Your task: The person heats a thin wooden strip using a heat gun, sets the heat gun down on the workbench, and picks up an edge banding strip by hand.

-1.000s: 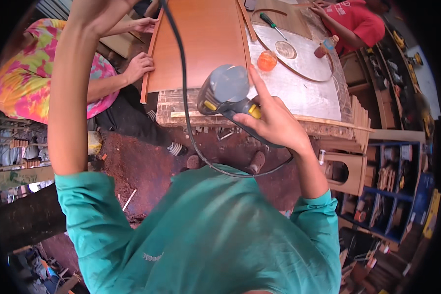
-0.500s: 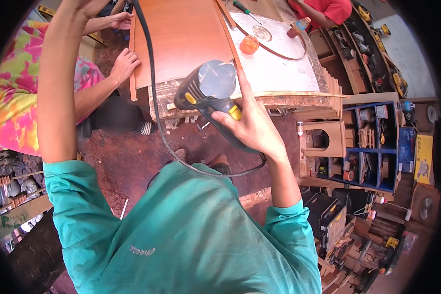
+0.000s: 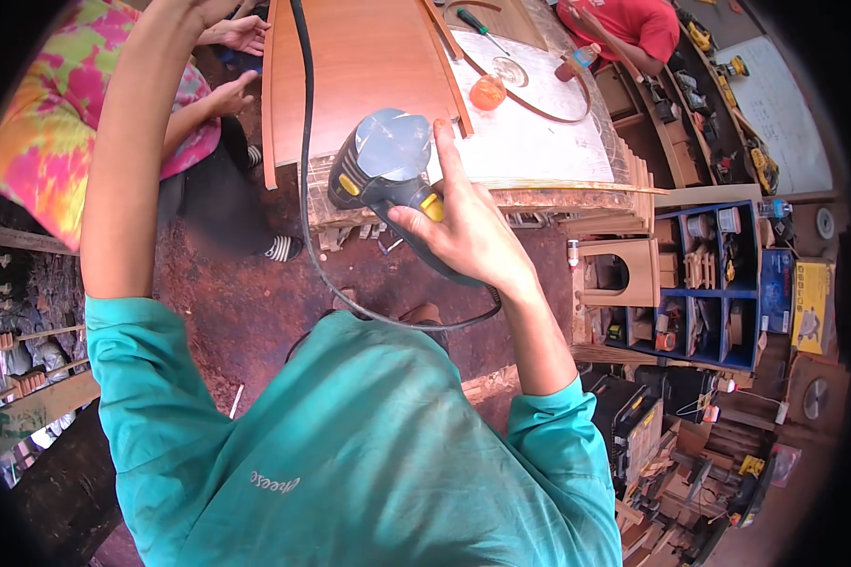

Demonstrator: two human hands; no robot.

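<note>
My right hand (image 3: 468, 236) is wrapped tight around the handle of a power tool (image 3: 388, 170). It is grey and black with yellow bits. My pointer finger sticks straight up along its round grey top. Since half a second ago, my hand and the tool have slid a little to the left and up, so the tool now sits closer over the edge of the workbench (image 3: 539, 194). My wrist bends back toward me and my forearm runs down to my green sleeve.

My left arm goes straight up, far to the left of my right hand. My left hand (image 3: 208, 8) is at the very top edge and mostly cut off, so I cannot tell if it is open or closed. It may be holding the black cord (image 3: 304, 142), which drops down from there, loops under my right hand and joins the back of the tool.

Just above the tool lies a big orange-brown board (image 3: 359, 66) on the bench. To the right of my finger is a pale sheet with a thin curved wooden strip (image 3: 539, 106) on it. A small orange round thing (image 3: 487, 93) sits there too, and a screwdriver (image 3: 477, 24) lies farther up.

To the left of the board, another person's hand (image 3: 229, 94) touches its edge. It has moved up a bit since before. Far to the right, below my hand, stands a blue shelf (image 3: 728, 283) full of small things.
</note>
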